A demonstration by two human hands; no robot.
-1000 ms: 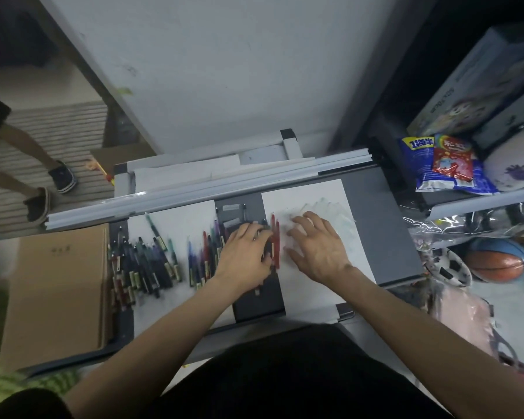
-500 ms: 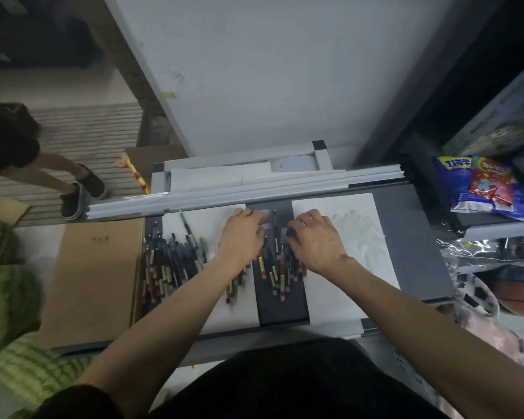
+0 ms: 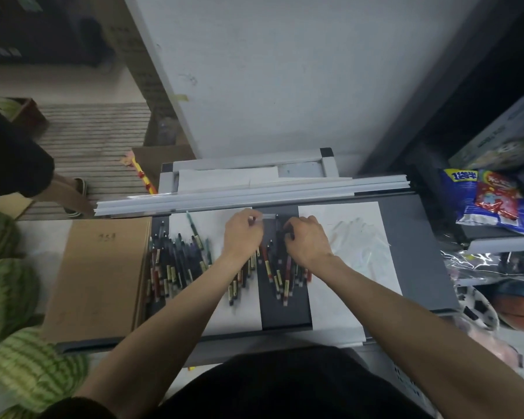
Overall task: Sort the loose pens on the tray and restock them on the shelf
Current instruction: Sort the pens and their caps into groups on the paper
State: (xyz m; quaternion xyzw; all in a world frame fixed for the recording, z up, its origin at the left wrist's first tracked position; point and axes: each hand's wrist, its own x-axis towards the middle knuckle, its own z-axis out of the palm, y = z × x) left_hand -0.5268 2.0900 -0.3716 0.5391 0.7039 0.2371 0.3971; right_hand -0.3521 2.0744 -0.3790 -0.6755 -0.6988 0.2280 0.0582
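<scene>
**Both hands curled at the top of the middle pens**

The right hand (image 3: pixel 308 241) has its fingers bent in tight, thumb and forefinger closed round the upper end of a dark pen (image 3: pixel 287 230). The left hand (image 3: pixel 243 235) is curled too, thumb meeting forefinger on something small and dark. It is too small to tell whether that is a pen tip. The two hands are near each other but apart.

Just below the hands lies a fanned bunch of pens (image 3: pixel 280 276), slim plastic barrels in red, black and dark shades with pale labels. It rests on the bare dark strip of the flat grey tray (image 3: pixel 412 252), and the heels of both hands rest over its top ends. A thicker, messier pile of pens (image 3: pixel 176 261) sits at the tray's left end. It is partly on a smooth white paper sheet (image 3: pixel 245 309). A second sheet (image 3: pixel 363 246) lies to the right.

A plain brown cardboard box (image 3: pixel 97 279) touches the tray's left end, with striped green watermelons (image 3: pixel 9 294) beside it. Long white rails (image 3: pixel 254 193) run along the far edge. Glossy snack bags (image 3: pixel 490 204) sit on a shelf (image 3: pixel 502 245) to the right.
</scene>
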